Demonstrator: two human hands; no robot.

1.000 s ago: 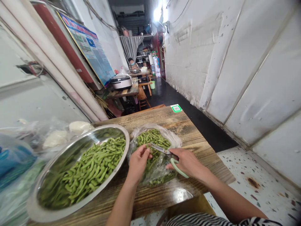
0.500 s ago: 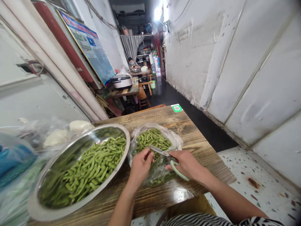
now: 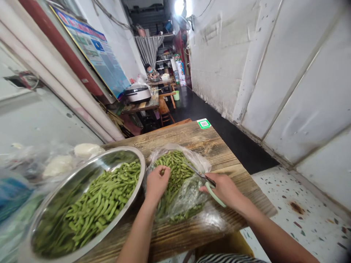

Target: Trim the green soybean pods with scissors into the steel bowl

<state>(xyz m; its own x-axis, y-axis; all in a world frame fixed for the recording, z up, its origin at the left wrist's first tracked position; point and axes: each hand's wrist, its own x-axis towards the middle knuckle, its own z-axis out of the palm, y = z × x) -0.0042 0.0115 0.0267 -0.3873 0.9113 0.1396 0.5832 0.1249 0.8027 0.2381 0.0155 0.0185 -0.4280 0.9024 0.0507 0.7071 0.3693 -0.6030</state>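
Note:
My right hand (image 3: 226, 190) grips a pair of scissors with pale green handles (image 3: 215, 195), their blades pointing left over a clear plastic bag (image 3: 201, 164) of green edamame pods (image 3: 172, 160). My left hand (image 3: 157, 184) is closed in a pinch above the bag's left side, apart from the blades. What its fingers hold, if anything, is hidden. Left of that hand stands a large steel bowl (image 3: 141, 175) with a heap of edamame pods (image 3: 106, 201) in it.
The wooden table (image 3: 227, 153) bears a green QR-code card (image 3: 204, 124) at its far corner. Plastic bags (image 3: 16, 197) crowd the left side. Farther back are a rice-cooker-like appliance (image 3: 137, 93) and a seated person (image 3: 150, 73). A white wall (image 3: 225, 54) runs along the right.
My left hand has moved left, away from the scissor blades and toward the bowl. The scissors stay in my right hand over the bag. The view has shifted slightly.

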